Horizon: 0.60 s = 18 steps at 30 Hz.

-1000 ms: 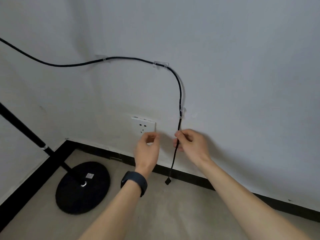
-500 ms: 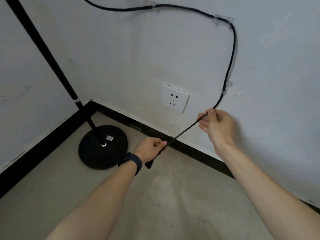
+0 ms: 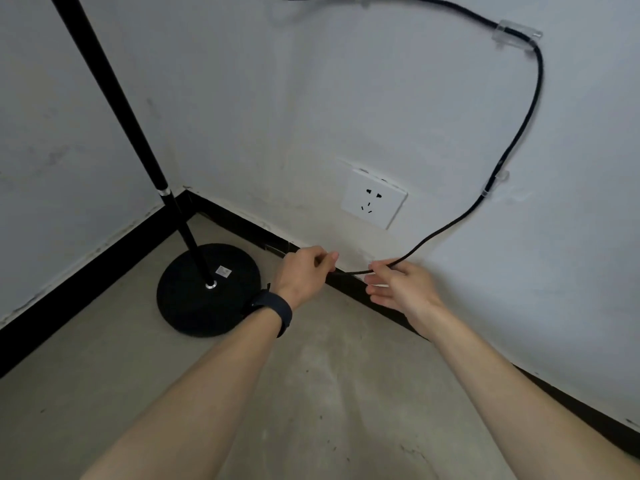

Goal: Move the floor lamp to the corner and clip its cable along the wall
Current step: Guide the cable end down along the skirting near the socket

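Observation:
The black floor lamp stands in the room corner, its pole [image 3: 114, 98] rising from a round black base [image 3: 194, 299]. Its black cable [image 3: 530, 109] runs along the wall through a clear clip [image 3: 516, 32] at the upper right and a second clear clip [image 3: 493, 185] lower down. From there the cable drops left to my hands, low by the skirting. My left hand [image 3: 304, 273] is closed on the cable's end. My right hand [image 3: 401, 284] pinches the cable between thumb and forefinger, its other fingers spread.
A white wall socket [image 3: 374, 199] sits above the black skirting board [image 3: 363, 292], between the lamp and the lower clip. The floor [image 3: 311, 393] is bare grey concrete. A dark watch [image 3: 273, 308] is on my left wrist.
The view has tilted down and left. My left hand took hold of the hanging cable end, and both hands have dropped from beside the socket to skirting height, pulling the cable leftwards.

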Each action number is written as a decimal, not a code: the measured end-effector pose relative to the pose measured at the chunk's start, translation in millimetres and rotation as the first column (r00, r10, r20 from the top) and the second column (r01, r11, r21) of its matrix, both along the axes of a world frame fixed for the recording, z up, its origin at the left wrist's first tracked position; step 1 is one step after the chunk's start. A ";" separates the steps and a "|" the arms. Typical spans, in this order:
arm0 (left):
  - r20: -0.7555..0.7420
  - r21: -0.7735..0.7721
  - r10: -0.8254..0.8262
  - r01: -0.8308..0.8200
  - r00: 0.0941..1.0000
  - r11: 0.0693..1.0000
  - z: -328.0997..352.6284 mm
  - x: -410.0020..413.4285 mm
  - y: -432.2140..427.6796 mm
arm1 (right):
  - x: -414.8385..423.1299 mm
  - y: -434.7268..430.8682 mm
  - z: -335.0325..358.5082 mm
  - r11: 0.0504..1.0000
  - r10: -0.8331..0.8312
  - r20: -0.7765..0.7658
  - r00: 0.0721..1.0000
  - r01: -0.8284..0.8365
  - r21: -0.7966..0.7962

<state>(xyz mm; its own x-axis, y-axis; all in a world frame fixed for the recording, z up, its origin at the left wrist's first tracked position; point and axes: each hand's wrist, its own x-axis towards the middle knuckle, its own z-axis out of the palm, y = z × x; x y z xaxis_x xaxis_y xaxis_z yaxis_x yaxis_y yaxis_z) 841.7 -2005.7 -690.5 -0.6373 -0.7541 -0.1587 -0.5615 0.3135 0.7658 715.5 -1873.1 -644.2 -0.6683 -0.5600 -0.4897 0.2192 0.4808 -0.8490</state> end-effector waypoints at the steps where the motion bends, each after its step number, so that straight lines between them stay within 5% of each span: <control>1: -0.003 0.006 -0.012 0.012 1.000 1.000 -0.7 1.1 -1.6 | -1.6 -2.6 -3.4 1.000 -0.027 0.005 1.000 0.027 -0.009; 7: 0.250 -0.124 -0.113 0.147 0.962 0.981 -28.3 21.6 -1.8 | -9.8 -16.1 -28.8 0.953 -0.301 -0.046 0.953 0.299 -0.052; 11: 0.092 0.112 -0.106 0.096 0.990 0.989 -48.0 24.5 -4.6 | -12.4 -19.6 -40.0 0.956 -0.292 -0.157 0.943 0.292 -0.023; 18: 0.014 0.042 0.096 -0.097 0.995 0.994 -49.2 -17.8 1.1 | -12.7 -24.3 -45.6 0.941 -0.338 -0.075 0.938 0.335 -0.044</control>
